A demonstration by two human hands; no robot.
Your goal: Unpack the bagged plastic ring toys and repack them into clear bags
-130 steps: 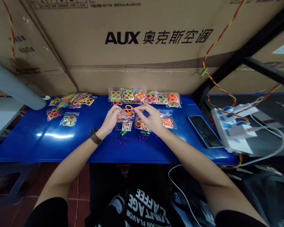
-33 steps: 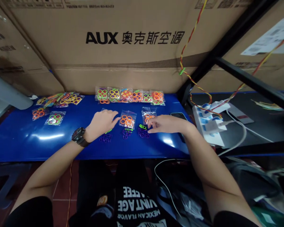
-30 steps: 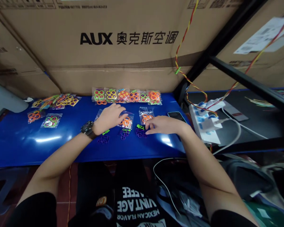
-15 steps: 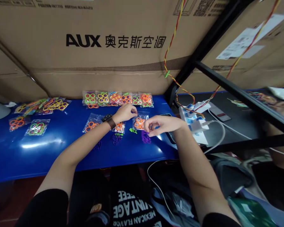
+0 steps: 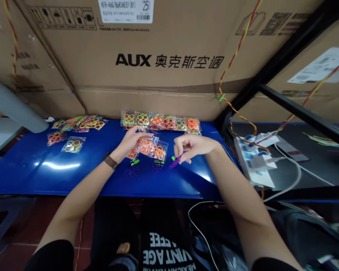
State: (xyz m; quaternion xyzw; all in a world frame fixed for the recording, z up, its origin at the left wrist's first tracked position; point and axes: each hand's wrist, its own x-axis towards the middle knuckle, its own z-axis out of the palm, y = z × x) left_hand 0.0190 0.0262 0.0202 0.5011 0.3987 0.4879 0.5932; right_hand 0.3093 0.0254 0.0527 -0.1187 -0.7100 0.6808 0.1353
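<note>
My left hand (image 5: 130, 140) is closed on a small clear plastic bag (image 5: 146, 146) with orange rings inside, raised a little over the blue table. Between the thumb and fingers of my right hand (image 5: 197, 146) is a purple plastic piece (image 5: 175, 162), its exact shape blurred. A small green piece (image 5: 173, 158) shows right beside it. Two more bags of orange rings, one on the right (image 5: 160, 152) and one on the left (image 5: 132, 154), lie partly under the held bag. Nearer me are a green piece (image 5: 135, 162), purple ring pieces (image 5: 132, 171) and another green-and-purple group (image 5: 157, 166).
Filled bags (image 5: 169, 123) line the back of the blue table (image 5: 101, 177), against a large carton (image 5: 158, 90). More bags (image 5: 84, 123) are heaped at left. A power strip (image 5: 252, 160) with cables and a black metal frame (image 5: 299, 113) stand at right.
My left hand has moved left and now holds a bag of orange rings. My right hand has picked up the purple piece. The camera view has turned left.
</note>
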